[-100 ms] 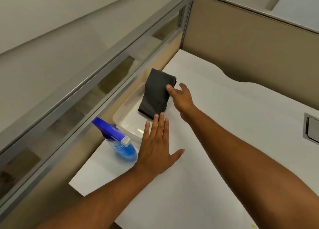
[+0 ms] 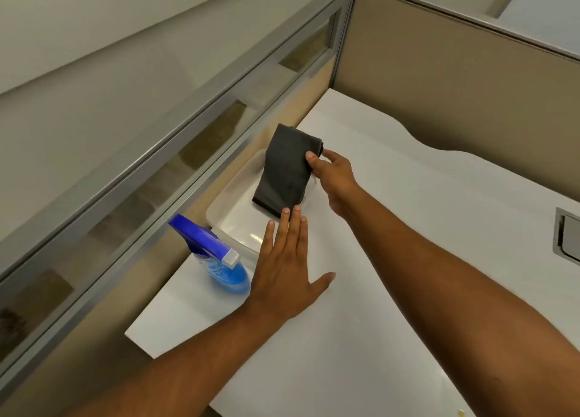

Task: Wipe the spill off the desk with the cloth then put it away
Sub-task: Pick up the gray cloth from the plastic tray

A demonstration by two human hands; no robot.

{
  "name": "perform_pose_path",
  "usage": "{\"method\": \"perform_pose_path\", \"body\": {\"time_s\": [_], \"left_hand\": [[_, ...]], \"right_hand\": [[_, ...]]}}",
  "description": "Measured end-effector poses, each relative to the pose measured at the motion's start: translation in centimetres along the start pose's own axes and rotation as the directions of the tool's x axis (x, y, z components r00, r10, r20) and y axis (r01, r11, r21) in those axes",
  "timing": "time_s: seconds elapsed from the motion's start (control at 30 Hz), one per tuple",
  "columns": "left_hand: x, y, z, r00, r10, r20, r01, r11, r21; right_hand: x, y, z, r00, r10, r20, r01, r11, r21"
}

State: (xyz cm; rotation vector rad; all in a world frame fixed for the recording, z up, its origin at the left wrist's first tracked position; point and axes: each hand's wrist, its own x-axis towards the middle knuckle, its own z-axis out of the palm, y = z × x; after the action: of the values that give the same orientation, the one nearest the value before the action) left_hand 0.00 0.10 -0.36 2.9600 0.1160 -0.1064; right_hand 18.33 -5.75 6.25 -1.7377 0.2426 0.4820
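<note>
A folded dark grey cloth [image 2: 285, 170] hangs over the far right part of a clear plastic tray [image 2: 233, 209] on the white desk [image 2: 392, 259]. My right hand [image 2: 334, 173] pinches the cloth's right edge between thumb and fingers. My left hand [image 2: 287, 259] lies flat with its fingers spread, over the tray's near right rim, and its fingertips reach the cloth's lower corner. No spill shows on the desk.
A blue spray bottle [image 2: 216, 256] lies beside the tray's near end, close to my left hand. A glass-and-metal partition [image 2: 175, 153] runs along the desk's left side and a tan divider [image 2: 455, 87] stands behind. A metal grommet [image 2: 568, 239] sits at the right edge.
My right hand's fingers have closed more around the cloth's edge. My left hand holds its place.
</note>
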Motion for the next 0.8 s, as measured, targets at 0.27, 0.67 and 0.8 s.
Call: {"method": "perform_pose_path", "body": {"time_s": [0.27,0.67,0.8], "left_hand": [[0.2,0.2,0.4,1.000,-0.006,-0.008,0.007,0.999,0.054],[-2.0,3.3,-5.1,0.978,-0.141,-0.152,0.019,0.791,-0.612],[-3.2,7.1,-9.2,0.951,-0.304,-0.064,0.025,0.279,-0.960]], "right_hand": [[-0.9,-1.6,-0.1,0.993,-0.118,0.002,0.117,0.986,0.122],[-11.3,-8.3,-12.2,0.935,-0.308,0.175,0.238,0.912,0.334],[-15.4,-8.3,-17.3,0.923,-0.302,0.238,0.189,0.896,0.402]]}}
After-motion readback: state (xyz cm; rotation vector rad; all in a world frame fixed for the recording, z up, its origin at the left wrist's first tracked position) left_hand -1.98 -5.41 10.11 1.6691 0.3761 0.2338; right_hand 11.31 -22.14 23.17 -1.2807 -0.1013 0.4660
